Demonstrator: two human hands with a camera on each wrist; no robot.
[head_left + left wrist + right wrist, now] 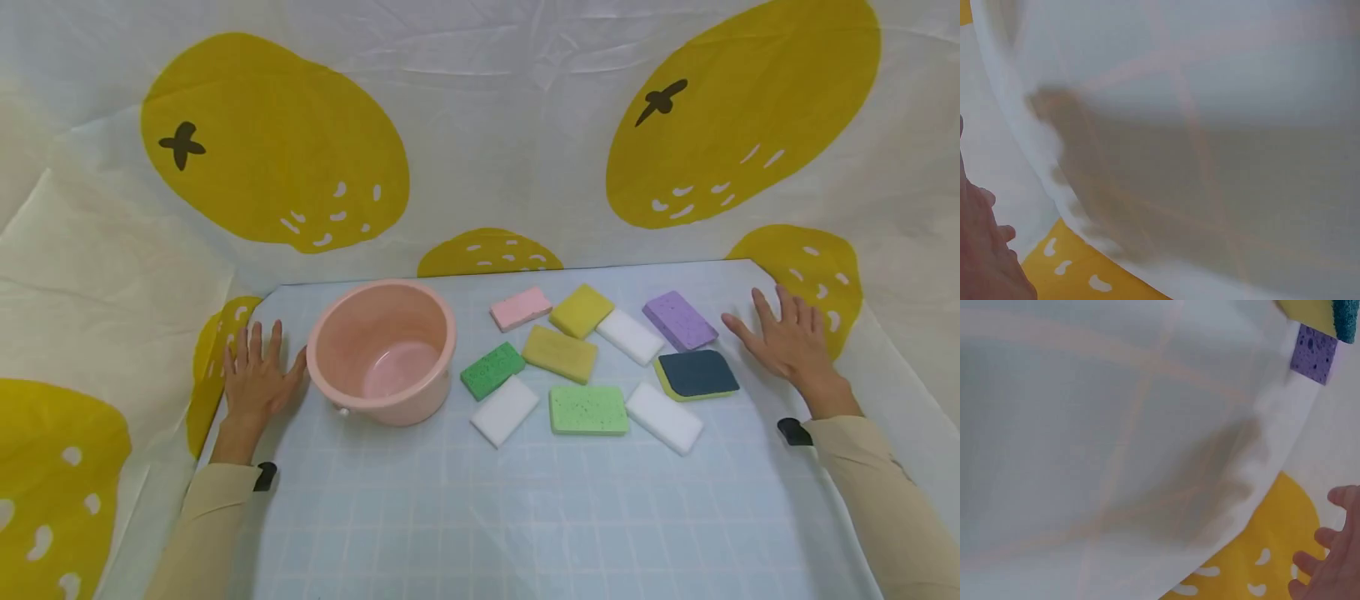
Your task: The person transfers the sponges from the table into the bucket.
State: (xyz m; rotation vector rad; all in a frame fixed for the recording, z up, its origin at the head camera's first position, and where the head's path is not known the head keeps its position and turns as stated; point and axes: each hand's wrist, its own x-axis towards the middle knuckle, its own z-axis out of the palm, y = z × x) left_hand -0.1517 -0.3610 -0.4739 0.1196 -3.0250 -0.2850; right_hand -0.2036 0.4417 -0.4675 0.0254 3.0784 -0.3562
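Observation:
My left hand lies flat on the table at the far left, fingers spread, its thumb close to a pink plastic bowl that stands empty. My right hand lies flat and spread near the table's right edge, just right of a purple sponge and a dark blue and yellow sponge. Neither hand holds anything. Between the hands lie several sponges: pink, two yellow ones, dark green, light green and three white ones. The wrist views show only fingertips and blurred table surface.
The table has a pale blue gridded mat, bare toward me. A white cloth with yellow lemon prints hangs behind and drapes both sides. The purple sponge shows in the right wrist view's top corner.

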